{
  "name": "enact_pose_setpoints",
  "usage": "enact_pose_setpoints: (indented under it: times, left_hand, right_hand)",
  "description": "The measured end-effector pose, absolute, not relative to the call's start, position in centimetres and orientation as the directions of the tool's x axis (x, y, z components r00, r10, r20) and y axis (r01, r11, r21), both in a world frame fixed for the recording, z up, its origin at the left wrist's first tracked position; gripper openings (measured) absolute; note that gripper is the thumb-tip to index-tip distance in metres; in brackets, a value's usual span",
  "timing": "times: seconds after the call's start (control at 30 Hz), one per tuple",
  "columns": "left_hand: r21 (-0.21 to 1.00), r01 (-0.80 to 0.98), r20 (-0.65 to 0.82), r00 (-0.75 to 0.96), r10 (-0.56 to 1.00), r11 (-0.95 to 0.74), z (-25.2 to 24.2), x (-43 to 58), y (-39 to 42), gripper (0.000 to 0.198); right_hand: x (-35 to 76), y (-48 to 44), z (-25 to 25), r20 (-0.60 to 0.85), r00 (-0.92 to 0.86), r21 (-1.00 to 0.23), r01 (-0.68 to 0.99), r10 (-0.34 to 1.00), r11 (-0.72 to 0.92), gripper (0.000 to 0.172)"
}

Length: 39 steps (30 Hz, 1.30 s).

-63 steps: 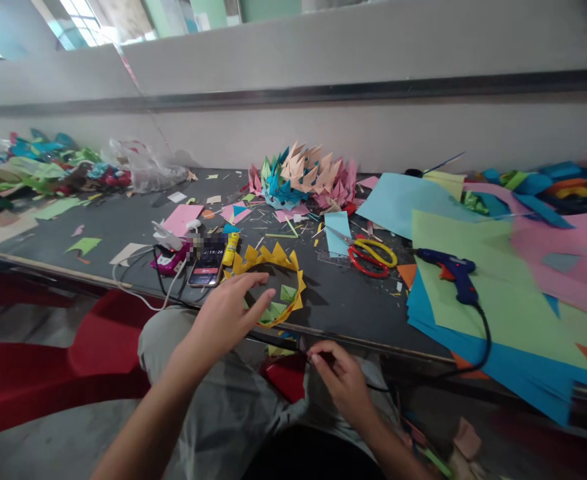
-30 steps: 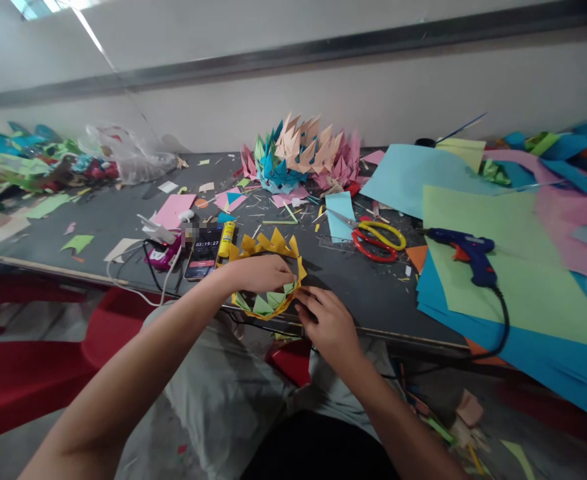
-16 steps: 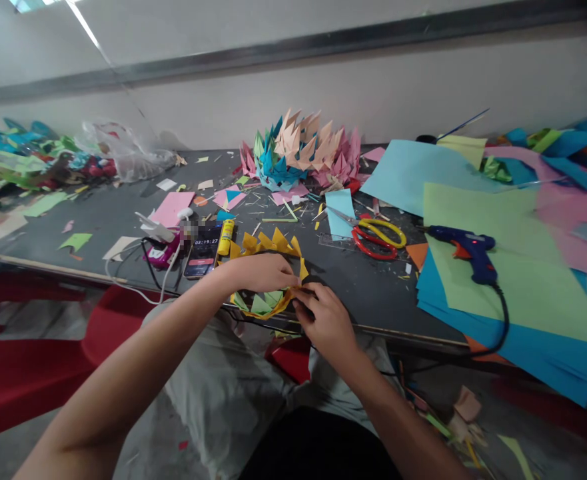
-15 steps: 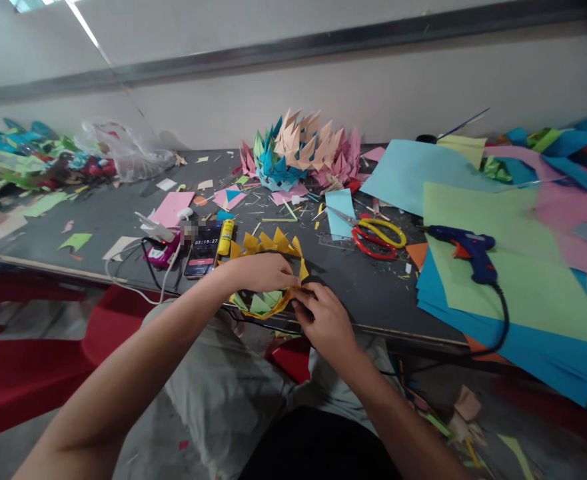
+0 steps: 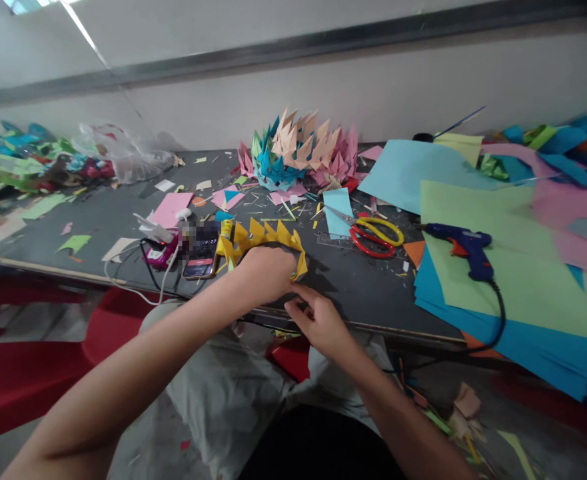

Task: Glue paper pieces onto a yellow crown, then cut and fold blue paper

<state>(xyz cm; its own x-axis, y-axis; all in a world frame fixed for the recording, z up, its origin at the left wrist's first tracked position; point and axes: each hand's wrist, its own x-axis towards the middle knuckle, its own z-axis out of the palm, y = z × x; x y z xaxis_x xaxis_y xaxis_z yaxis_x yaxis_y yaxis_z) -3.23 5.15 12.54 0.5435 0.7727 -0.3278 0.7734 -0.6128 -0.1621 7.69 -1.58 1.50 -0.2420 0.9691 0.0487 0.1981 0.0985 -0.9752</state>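
Note:
A ring of folded yellow paper points (image 5: 260, 239) is tilted up off the dark table (image 5: 123, 220) near its front edge. My left hand (image 5: 266, 273) is closed around the ring's near side and covers the green pieces seen inside it. My right hand (image 5: 318, 321) sits just below and right of the ring at the table edge, fingers curled and pinched together; what they pinch is hidden.
A phone (image 5: 200, 250), a pink charger with white cable (image 5: 160, 253) and a yellow glue stick (image 5: 226, 233) lie left of the ring. Red-and-yellow scissors (image 5: 373, 237), a blue glue gun (image 5: 466, 247) on stacked coloured sheets (image 5: 498, 280), and spiky paper flowers (image 5: 298, 153) lie beyond.
My left hand has closed on the ring and tipped it up off the table. My right hand has drawn back slightly toward the table edge.

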Motion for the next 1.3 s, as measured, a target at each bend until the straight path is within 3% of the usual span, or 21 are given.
enact_pose_setpoints:
  times: [0.13,0.27,0.33,0.47,0.7,0.87,1.3]
  left_hand:
    - [-0.294,0.709,-0.197,0.611,0.767,-0.641,12.0,-2.0,3.9,0.015]
    - [-0.33,0.681,-0.051,0.679,0.733,-0.654,9.2,-2.2,2.7,0.014]
    - [-0.325,0.677,-0.004,0.697,0.717,-0.66,7.5,-2.7,1.8,0.014]
    - [-0.283,0.748,0.038,0.634,0.772,-0.601,5.5,-3.2,-0.5,0.018]
    - [-0.106,0.873,0.054,0.484,0.874,-0.477,4.0,-2.4,-2.4,0.032]
    - [-0.055,0.871,0.122,0.491,0.862,-0.488,2.4,-3.1,-2.6,0.045]
    - [-0.005,0.845,0.13,0.531,0.837,-0.535,2.8,-3.3,-2.2,0.045]
  right_hand:
    - [8.4,0.4,2.0,0.121,-0.232,-0.966,0.197,0.965,0.169,0.03]
    - [11.3,1.8,3.0,0.116,-0.29,-0.822,0.509,0.95,0.256,0.019]
    - [13.1,1.6,3.1,0.084,-0.287,-0.772,0.586,0.954,0.244,0.019]
    - [15.5,0.0,2.2,0.085,-0.231,-0.781,0.588,0.969,0.209,0.021]
    - [16.0,-1.4,0.6,0.23,-0.14,-0.773,0.575,0.963,0.268,0.02]
    - [15.9,-1.5,0.4,0.301,-0.137,-0.745,0.583,0.944,0.323,0.019]
    - [16.0,-1.3,-0.4,0.365,-0.156,-0.678,0.631,0.918,0.377,0.019]
